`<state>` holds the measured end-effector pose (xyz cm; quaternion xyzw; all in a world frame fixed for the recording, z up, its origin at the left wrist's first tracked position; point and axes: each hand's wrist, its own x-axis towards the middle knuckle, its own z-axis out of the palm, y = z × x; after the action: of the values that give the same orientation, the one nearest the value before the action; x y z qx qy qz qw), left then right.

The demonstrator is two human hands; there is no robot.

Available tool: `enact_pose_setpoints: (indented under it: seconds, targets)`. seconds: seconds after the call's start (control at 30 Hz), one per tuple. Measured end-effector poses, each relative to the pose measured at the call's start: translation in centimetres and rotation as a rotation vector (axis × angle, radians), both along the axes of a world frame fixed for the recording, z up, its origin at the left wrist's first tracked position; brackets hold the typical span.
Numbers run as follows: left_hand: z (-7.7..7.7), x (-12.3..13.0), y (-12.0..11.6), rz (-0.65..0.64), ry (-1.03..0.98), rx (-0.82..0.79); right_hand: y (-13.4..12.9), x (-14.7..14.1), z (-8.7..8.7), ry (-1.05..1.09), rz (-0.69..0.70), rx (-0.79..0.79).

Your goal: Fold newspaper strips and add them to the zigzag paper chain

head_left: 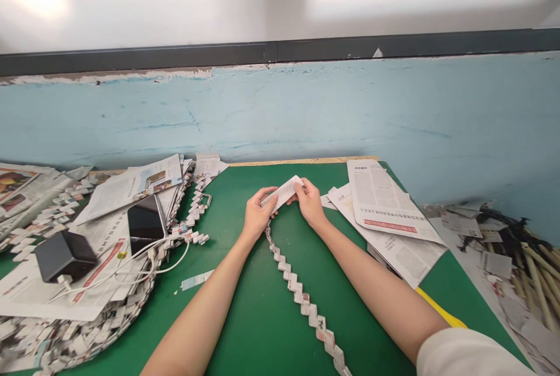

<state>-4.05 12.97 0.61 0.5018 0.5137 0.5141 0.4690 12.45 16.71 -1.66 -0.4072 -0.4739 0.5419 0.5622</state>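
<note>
Between my two hands, over the middle of the green table, I hold a folded strip of newspaper (286,194) at a slant. My left hand (258,212) grips its lower left end, thumb on top. The upper right end is pinched in the thumb and fingers of my right hand (310,201). A zigzag chain of folded newspaper (305,306) runs from beneath my left hand down toward the table's near edge. Whether the strip is joined to the chain is hidden by my left fingers.
Left lie a phone (146,221), a black box-shaped charger (65,256), a white cable (175,268), newspapers (126,189) and a coiled paper chain (109,329). Newspaper sheets (385,201) lie right. A paper scrap (196,280) sits near my left forearm. Behind stands a blue wall (280,113).
</note>
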Motion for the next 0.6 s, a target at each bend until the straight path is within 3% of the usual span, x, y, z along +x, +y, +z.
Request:
enact_pose_setpoints:
  seconds: [0.37, 0.6]
  targets:
    - [-0.40, -0.16, 0.06, -0.004, 0.037, -0.019, 0.06, 0.15, -0.52, 0.007, -0.070, 0.014]
    - [-0.58, -0.25, 0.20, 0.006, 0.017, -0.014, -0.29, 0.06, 0.00, 0.015, -0.043, 0.018]
